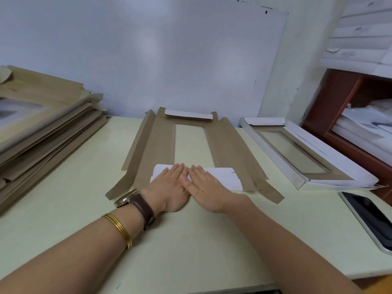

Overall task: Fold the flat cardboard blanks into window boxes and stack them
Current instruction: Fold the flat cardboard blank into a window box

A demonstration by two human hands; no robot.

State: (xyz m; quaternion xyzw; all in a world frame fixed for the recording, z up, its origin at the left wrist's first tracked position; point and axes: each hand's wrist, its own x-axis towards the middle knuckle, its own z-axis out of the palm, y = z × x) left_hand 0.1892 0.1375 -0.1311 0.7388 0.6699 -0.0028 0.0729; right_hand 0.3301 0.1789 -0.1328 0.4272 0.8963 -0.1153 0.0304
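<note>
Head view: the left hand (169, 184) and right hand (204, 186) lay side by side, fingers (179, 170) straight, pressing down the near flap (222, 177) of the cardboard blank (154, 145) on the counter (191, 240). A folded window box (350, 164) sat right.

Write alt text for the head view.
The left hand and right hand press flat on the near white flap of a brown cardboard blank on a table. A pile of blanks lies left, a folded window box right.

1 head view — forward and down, close over the table (191, 240).
</note>
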